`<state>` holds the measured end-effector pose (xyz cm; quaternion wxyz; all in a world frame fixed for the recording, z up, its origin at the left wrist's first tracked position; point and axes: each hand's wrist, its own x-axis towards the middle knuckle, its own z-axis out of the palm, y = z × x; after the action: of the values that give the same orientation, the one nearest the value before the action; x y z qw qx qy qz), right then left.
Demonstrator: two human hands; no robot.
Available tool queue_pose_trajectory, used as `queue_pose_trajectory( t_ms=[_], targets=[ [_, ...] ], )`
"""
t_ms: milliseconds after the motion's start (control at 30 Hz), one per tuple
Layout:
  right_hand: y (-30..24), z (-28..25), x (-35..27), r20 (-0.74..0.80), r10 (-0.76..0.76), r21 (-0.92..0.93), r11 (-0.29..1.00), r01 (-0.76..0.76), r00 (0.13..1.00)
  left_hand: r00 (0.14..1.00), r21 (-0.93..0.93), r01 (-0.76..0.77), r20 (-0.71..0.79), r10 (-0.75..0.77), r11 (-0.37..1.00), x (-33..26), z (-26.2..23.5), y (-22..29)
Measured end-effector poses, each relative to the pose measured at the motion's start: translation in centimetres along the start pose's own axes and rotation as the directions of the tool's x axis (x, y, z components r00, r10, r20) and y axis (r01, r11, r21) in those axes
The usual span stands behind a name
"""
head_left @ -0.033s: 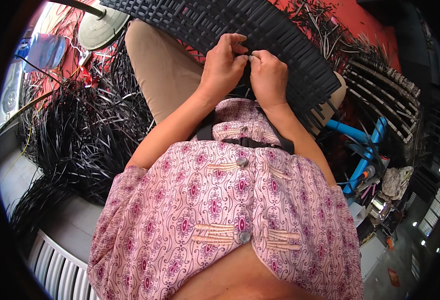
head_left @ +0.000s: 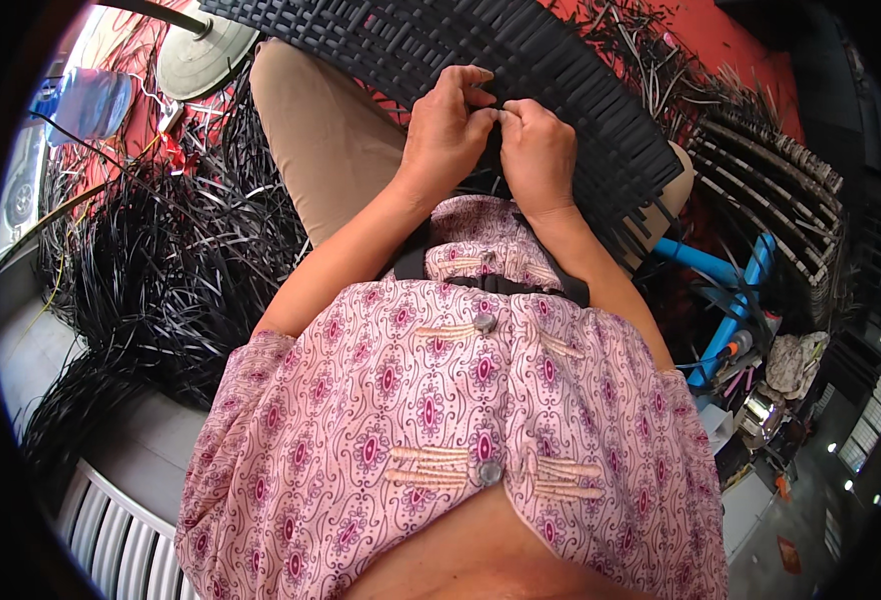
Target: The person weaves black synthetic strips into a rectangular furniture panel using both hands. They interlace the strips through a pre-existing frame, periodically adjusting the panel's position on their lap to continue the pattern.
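Note:
A dark woven panel (head_left: 481, 35) of flat black strips lies slantwise across my lap. Over its near edge, my left hand (head_left: 444, 135) is closed, the thumb bent in towards the index finger. My right hand (head_left: 541, 155) is closed as well, in a pinch beside it. The fingertips of both almost meet at the weave. Whatever is pinched there is too small and dark to make out. Loose strip ends (head_left: 641, 225) stick out at the panel's near right corner.
A big heap of loose black strips (head_left: 181, 250) lies on my left, by a round lamp-like base (head_left: 196, 60) and a clear blue-tinted plastic container (head_left: 101, 105). To my right are a blue pipe frame (head_left: 736, 320), stacked woven pieces (head_left: 771, 195) and a shiny metal pot (head_left: 758, 415).

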<state>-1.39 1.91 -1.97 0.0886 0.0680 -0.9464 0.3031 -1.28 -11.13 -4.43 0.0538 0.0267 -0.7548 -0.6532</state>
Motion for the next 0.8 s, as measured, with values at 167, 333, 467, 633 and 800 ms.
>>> queue_pose_trajectory(
  t_ms=[167, 333, 467, 633, 800],
  targets=[
    [-0.1, -1.2, -0.2, 0.102, -0.006, 0.102, 0.995, -0.004, 0.995, 0.998, 0.064, -0.061, -0.009, 0.062, 0.996, 0.1, -0.2, 0.3],
    [-0.7, -2.4, -1.2, 0.207, 0.055, 0.142, 0.986, -0.085, 0.977, 0.998, 0.014, -0.066, -0.02, 0.066, 0.998, -0.2, 0.1, -0.2],
    [-1.2, -3.0, -0.8, 0.178, -0.03, 0.076, 0.997, 0.017, 0.984, 0.999, 0.028, -0.046, 0.018, 0.046, 0.999, -0.1, -0.2, -0.1],
    [-0.8, -1.5, 0.6, 0.134, -0.137, 0.048, 0.99, 0.131, 0.982, 0.996, 0.005, -0.085, 0.022, 0.085, 0.996, 0.8, -1.3, -0.6],
    [-2.0, -2.8, 1.1, 0.16, -0.244, -0.095, 0.961, 0.261, 0.957, 0.996, -0.014, -0.086, 0.018, 0.086, 0.996, 1.9, -2.5, -1.0]
  ],
)
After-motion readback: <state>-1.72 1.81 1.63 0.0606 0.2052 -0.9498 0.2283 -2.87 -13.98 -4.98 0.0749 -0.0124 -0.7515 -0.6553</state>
